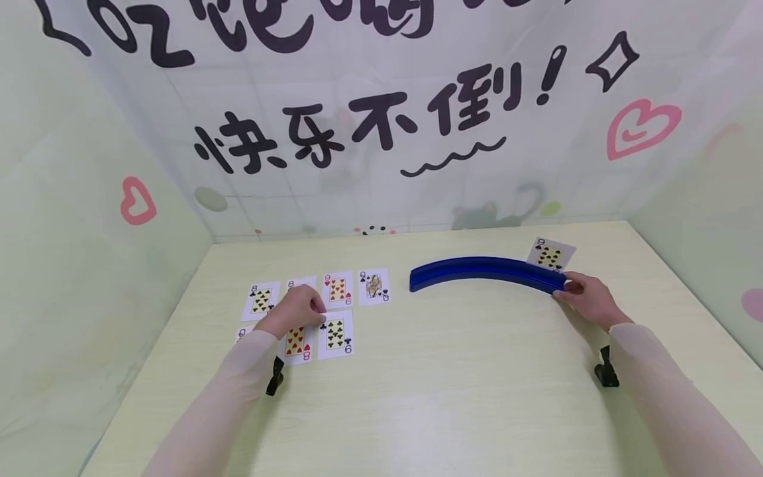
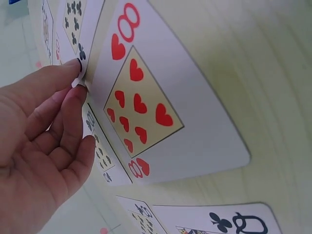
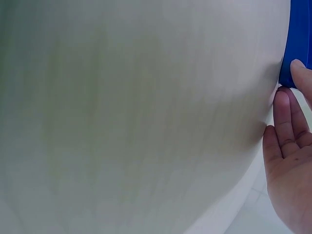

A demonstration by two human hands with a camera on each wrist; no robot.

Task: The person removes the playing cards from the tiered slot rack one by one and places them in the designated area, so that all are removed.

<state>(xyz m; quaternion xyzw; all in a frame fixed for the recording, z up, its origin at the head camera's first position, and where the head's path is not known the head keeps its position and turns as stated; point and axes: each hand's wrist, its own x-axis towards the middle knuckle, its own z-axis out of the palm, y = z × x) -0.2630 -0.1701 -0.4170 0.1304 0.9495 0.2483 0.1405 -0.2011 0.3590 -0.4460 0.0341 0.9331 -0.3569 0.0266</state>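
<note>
My left hand pinches the upper left corner of a nine of clubs between thumb and fingertips; the left wrist view shows that corner of the club card lifted slightly. Beside it lies an eight of hearts, partly under the hand in the head view. My right hand holds the right end of a curved blue card holder, thumb on the near side. In the right wrist view, fingers touch the end of the blue holder. A nine of spades stands tilted in the holder's right part.
Face-up in the back row lie an eight of clubs, another eight partly behind the left hand, a nine of hearts and a queen of spades. A queen of clubs lies at the front row's left. Printed cloth walls surround the light table.
</note>
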